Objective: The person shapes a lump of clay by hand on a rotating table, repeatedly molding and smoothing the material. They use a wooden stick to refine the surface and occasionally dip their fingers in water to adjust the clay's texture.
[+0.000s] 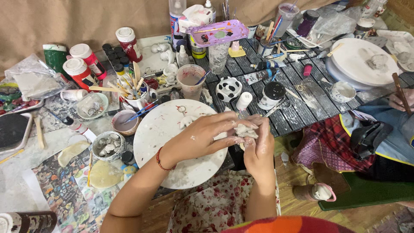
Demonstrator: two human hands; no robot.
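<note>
My left hand and my right hand meet over the right edge of a round white turntable. Both pinch a small lump of white clay between their fingertips. Both hands are smeared with clay. A red bead bracelet sits on my left wrist. A small clay piece lies on the turntable just left of my left hand.
A cup of cloudy water, a black-and-white spotted pot, paint bottles, brushes in a cup and a bowl of clay bits crowd the table. Another person's hand holds a stick at right, near a second turntable.
</note>
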